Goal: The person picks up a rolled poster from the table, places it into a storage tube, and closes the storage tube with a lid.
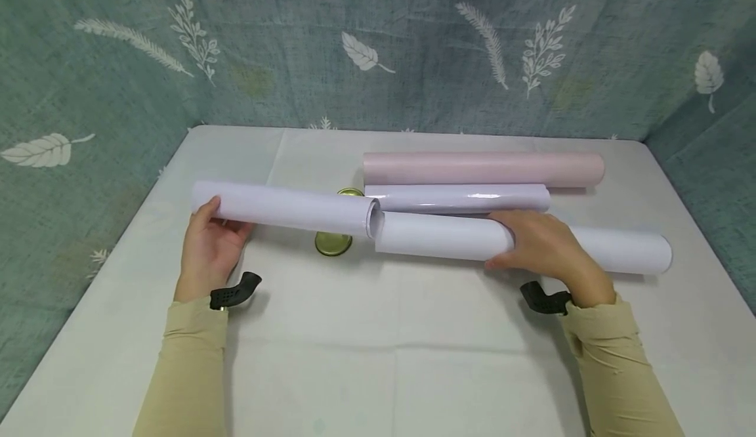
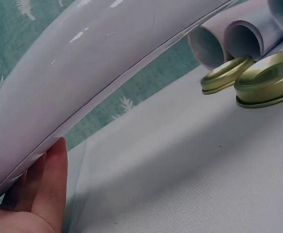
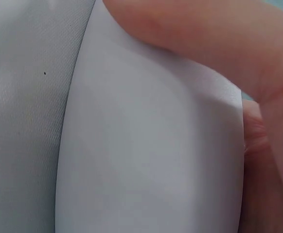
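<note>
With the far edge of the worktop [image 1: 313,384] as twelve o'clock, the left hand [image 1: 212,253] is out toward nine, partly closed on the outer end of a raised white roll [image 1: 289,208], thumb on its near side and fingers beneath; that roll reaches across ten o'clock, clear of the surface, its shadow falling below. Toward three o'clock the right hand [image 1: 540,247] curls over the middle of a lower white roll [image 1: 437,235], thumb nearest the person, the roll lying on the worktop. The two inner ends overlap in the head view (whether they actually touch, I cannot tell). On the twelve o'clock side of the lower white roll lies a glossy roll [image 1: 455,198], and beyond it a pink roll [image 1: 484,169]. Near the raised roll's inner end are two gold lids, the nearer gold lid [image 1: 333,245] at ten o'clock, the farther gold lid [image 1: 351,191] at eleven, partly hidden behind that roll
</note>
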Available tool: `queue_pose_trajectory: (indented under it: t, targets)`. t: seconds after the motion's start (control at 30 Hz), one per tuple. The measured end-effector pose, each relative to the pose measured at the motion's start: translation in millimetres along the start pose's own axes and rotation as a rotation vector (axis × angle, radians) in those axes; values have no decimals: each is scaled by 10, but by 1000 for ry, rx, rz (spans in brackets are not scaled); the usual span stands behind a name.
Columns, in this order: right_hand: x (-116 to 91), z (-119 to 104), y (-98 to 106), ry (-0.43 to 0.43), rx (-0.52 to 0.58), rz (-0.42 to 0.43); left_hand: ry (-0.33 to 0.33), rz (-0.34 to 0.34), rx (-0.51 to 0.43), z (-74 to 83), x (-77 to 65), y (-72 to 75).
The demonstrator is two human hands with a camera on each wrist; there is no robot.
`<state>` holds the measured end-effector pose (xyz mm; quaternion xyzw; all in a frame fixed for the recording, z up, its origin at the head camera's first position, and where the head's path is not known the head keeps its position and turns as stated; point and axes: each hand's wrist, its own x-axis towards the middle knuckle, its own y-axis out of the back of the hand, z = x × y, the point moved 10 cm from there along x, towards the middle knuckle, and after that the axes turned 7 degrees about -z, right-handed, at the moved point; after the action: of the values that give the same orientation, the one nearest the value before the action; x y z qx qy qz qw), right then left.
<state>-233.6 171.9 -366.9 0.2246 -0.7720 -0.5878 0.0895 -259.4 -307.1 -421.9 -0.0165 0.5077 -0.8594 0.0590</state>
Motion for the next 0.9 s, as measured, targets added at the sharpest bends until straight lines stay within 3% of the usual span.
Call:
queue_pose_trajectory:
  t: [0.33,0.63,0.9]
  targets:
    - [-105,53,116,-43,58,52,29,-14,-125,-35,-10,43]
    - [-106,52,177,-53,67,64,7,-3,-86,-37,8,53]
    - [-81,-17,263,-14,60,134,-14,12,-84,-42,19,49]
